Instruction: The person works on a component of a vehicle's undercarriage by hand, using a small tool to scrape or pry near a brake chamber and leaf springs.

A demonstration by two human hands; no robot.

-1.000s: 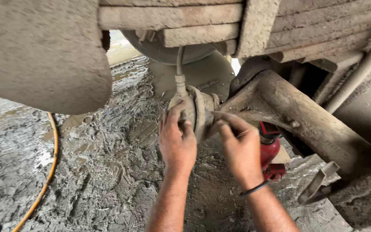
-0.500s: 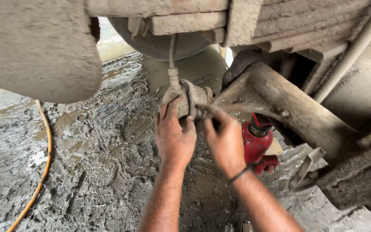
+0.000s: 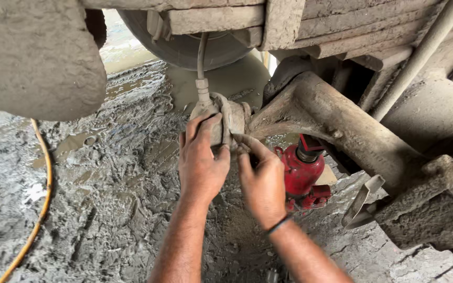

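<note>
Both hands on that muddy chamber (image 3: 221, 118): left hand (image 3: 201, 162) clamps it, right hand (image 3: 262, 181) pinches its fitting. Not off yet, hose (image 3: 201, 57) attached, jack (image 3: 302, 173) underneath.

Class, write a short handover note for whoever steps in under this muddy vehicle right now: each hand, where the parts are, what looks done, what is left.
Left hand: wrapped over the mud-caked round chamber at the end of the axle beam, fingers on top.
Right hand: at the chamber's lower right side, fingertips on it; whether it holds a tool cannot be told.
Hose: runs down into the chamber's top fitting, attached.
Red bottle jack: upright under the beam, just right of the right hand.
Yellow hose: lies on the wet mud at left.
Done: jack placed. Left: chamber is on its mount, hose on.
</note>
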